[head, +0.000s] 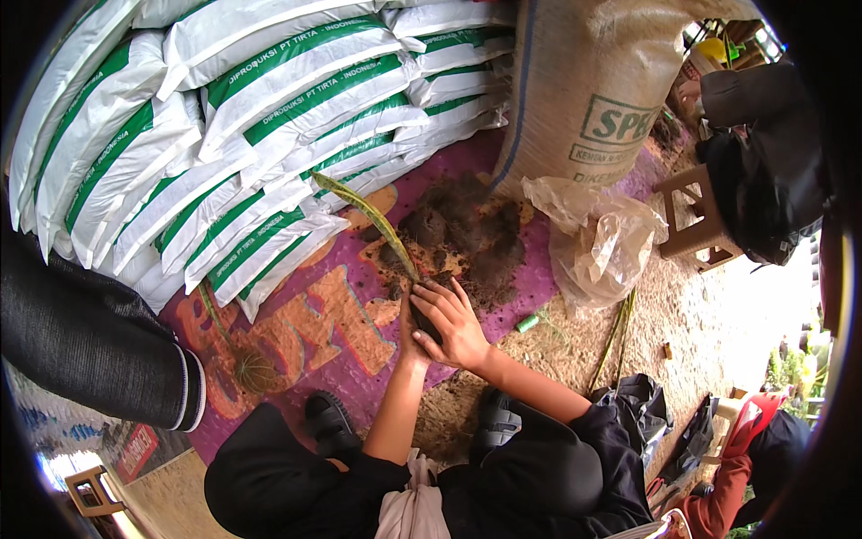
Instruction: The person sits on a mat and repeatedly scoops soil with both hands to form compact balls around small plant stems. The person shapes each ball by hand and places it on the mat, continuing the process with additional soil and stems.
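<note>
Before me stands a snake plant (374, 217), its single long yellow-edged leaf leaning up and to the left. Around its base my right hand (451, 325) is cupped, fingers spread over a dark mass (424, 315). My left hand (411, 330) closes on the same mass from the left side. Whether that mass is bare soil or a small black bag, I cannot tell, because the hands cover most of it. Just beyond the hands lies a heap of dark, rooty soil clumps (465, 232) on a purple printed sheet (363, 296).
Stacked white and green sacks (289, 121) rise at the upper left, beside a large woven sack (579, 101). A clear plastic bag (599, 236) lies right of the soil. A rolled black net (101, 343) is at left. Other people sit at the right (774, 155) and lower right (724, 485).
</note>
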`<state>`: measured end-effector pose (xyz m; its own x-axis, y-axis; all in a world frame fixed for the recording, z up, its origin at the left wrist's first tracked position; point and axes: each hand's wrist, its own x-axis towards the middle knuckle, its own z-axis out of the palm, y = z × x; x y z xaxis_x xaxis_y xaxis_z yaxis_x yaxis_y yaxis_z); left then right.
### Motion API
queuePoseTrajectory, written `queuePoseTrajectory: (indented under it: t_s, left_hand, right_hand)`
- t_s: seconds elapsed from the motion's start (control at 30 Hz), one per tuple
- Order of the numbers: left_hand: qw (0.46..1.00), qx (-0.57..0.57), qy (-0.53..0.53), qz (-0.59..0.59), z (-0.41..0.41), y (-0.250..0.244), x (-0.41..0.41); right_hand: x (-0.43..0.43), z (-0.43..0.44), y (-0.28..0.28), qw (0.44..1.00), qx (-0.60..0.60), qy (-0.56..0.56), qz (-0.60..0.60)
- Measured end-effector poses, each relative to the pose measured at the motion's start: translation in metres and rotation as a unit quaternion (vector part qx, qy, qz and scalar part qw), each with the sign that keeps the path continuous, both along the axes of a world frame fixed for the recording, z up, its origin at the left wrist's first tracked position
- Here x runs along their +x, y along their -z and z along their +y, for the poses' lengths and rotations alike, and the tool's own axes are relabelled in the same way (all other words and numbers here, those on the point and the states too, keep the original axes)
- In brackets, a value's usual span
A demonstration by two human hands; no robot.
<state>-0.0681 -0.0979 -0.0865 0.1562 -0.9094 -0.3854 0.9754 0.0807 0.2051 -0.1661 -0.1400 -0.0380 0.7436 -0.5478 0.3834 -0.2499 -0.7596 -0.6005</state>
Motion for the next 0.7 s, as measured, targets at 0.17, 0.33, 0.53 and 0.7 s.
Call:
queuePoseTrajectory:
  t_s: [0.17,0.33,0.53,0.7]
  left_hand:
    - [0.999,0.029,0.002,-0.018,0.001,0.006,0.008]
    - [0.986,0.131,0.025,-0.102,0.000,-0.001,0.026]
    - [0.969,0.199,0.023,-0.145,0.006,0.016,0.056]
    - [0.975,0.174,0.028,-0.134,0.007,0.008,0.068]
  right_hand:
    - [0.003,-0.006,-0.006,0.998,0.057,-0.024,0.013]
    - [-0.007,-0.006,0.006,0.994,0.101,-0.045,0.003]
    - [-0.028,-0.025,0.042,0.984,0.176,0.017,0.009]
    - [-0.057,-0.070,0.079,0.964,0.213,0.159,0.007]
